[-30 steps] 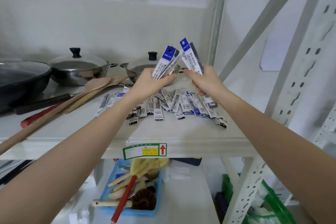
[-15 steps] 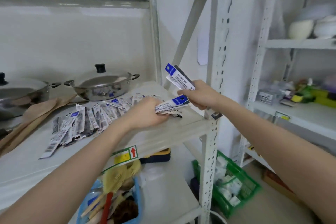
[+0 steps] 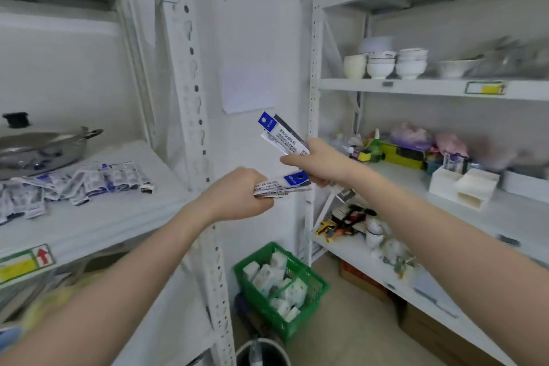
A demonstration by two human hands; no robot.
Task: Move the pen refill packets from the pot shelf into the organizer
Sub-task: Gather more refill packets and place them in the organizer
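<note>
My left hand (image 3: pixel 237 194) grips a small bundle of pen refill packets (image 3: pixel 285 184), white with blue tops, lying sideways in front of the shelf post. My right hand (image 3: pixel 318 162) holds another bundle of packets (image 3: pixel 279 135) pointing up and left. Both hands are in the gap between the two racks. Several more packets (image 3: pixel 89 180) lie spread on the pot shelf (image 3: pixel 113 217) at the left. A white organizer (image 3: pixel 463 187) with compartments stands on the right rack's middle shelf, right of my right hand.
A lidded steel pot (image 3: pixel 41 145) sits behind the loose packets. A perforated white post (image 3: pixel 193 98) stands between the hands and the pot shelf. Bowls (image 3: pixel 383 64) fill the upper right shelf. A green basket (image 3: pixel 282 285) sits on the floor below.
The view has swung right, from the pot shelf toward the right rack. Both hands carried their packet bundles off the pot shelf and now hold them in the gap between racks.
</note>
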